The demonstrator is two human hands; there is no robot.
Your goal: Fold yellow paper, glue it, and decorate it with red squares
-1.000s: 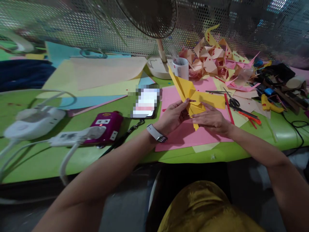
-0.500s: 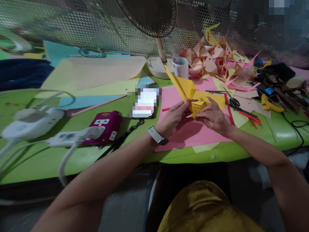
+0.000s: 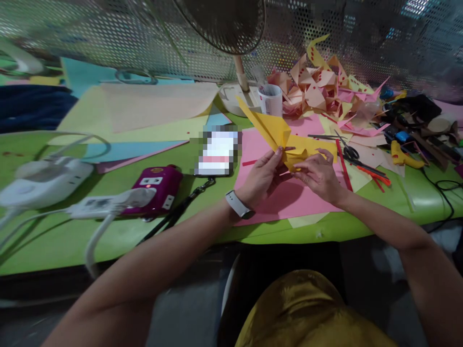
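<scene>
A folded yellow paper figure [image 3: 269, 129] with a long pointed end aimed up and left is held above the pink paper sheet [image 3: 285, 200]. My left hand [image 3: 265, 174] closes on its lower left side, thumb on top. My right hand [image 3: 320, 176] pinches the small folded flap at its lower right with thumb and fingertips, while another finger is raised. Part of the folded paper is hidden behind my fingers. Yellow paper also extends to the right behind my right hand; whether it belongs to the figure I cannot tell.
A phone [image 3: 217, 152] lies left of the pink sheet, near a purple power socket box [image 3: 157, 188]. Scissors [image 3: 350, 152] and a yellow glue gun [image 3: 405, 156] are at the right. Behind stand a fan [image 3: 238, 79], a white cup [image 3: 271, 101] and heaped folded paper figures [image 3: 314, 89].
The yellow paper figure has tilted, its pointed end swinging slightly left and down. My right hand's raised finger has lifted and curled more. My left hand stays nearly in place.
</scene>
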